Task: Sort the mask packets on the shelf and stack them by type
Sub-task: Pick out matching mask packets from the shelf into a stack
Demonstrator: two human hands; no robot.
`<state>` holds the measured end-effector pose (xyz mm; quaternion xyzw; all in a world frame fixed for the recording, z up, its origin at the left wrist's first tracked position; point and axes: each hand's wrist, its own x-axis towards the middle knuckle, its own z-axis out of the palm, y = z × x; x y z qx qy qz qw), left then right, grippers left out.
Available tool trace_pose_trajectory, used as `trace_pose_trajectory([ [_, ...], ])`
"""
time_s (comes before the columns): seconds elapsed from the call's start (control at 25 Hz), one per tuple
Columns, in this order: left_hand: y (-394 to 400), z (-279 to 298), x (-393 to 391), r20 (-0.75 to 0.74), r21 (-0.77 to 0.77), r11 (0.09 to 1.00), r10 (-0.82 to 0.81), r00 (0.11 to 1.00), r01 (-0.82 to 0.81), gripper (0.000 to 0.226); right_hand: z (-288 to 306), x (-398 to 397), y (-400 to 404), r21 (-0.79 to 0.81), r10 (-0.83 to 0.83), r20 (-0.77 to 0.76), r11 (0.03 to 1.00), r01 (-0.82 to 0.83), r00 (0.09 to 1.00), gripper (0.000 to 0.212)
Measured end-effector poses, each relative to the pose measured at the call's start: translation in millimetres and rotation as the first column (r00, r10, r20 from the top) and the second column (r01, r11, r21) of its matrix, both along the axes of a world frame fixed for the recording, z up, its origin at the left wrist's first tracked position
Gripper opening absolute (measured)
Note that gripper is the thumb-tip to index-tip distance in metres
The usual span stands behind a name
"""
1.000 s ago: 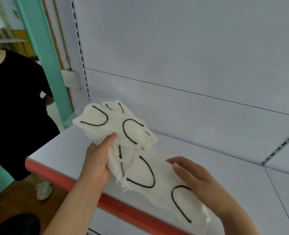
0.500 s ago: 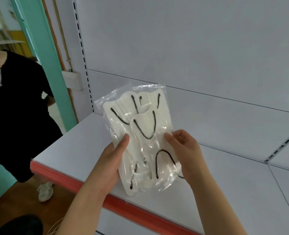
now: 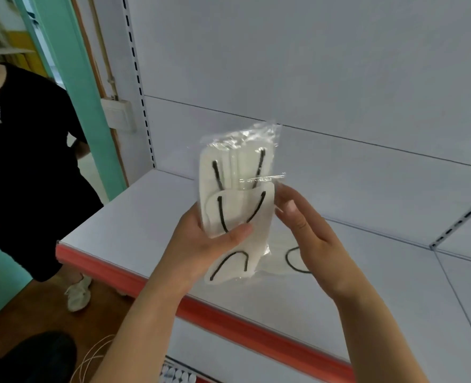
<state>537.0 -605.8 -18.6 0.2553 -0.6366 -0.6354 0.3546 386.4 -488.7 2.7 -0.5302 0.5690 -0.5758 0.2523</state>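
Clear mask packets (image 3: 235, 205) now raised, more upright.

No legible text, label, brand, number or sign found. The clear mask packets (image 3: 237, 200) carry no readable print; the only dark marks on them are the black ear loops of the white masks inside. The shelf (image 3: 146, 217) surface, its red front edge strip (image 3: 229, 313) and the grey back panel (image 3: 311, 78) bear no lettering or price tags that can be made out. The white wall box (image 3: 117, 113) beside the slotted upright shows no marking. Small items at the bottom edge are too blurred to read.
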Motion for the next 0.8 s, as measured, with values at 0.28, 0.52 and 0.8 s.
trace_pose_trajectory([
  [0.28, -17, -10, 13, -0.097, 0.233, 0.906, 0.384, 0.918, -0.354, 0.019, -50, -53, -9, 0.559, 0.049, -0.733, 0.612, 0.559, 0.679, 0.084],
  [0.52, -22, -20, 21, -0.112, 0.449, 0.790, 0.513, 0.851, -0.417, 0.027, -39, -60, 11, 0.604, 0.004, -0.698, 0.539, 0.587, 0.716, 0.035],
  [0.8, 14, -13, -21, -0.244, 0.473, 0.862, 0.326, 0.913, -0.181, 0.033, -16, -29, 29, 0.089, -0.355, 0.236, 0.935, 0.344, 0.905, 0.031],
])
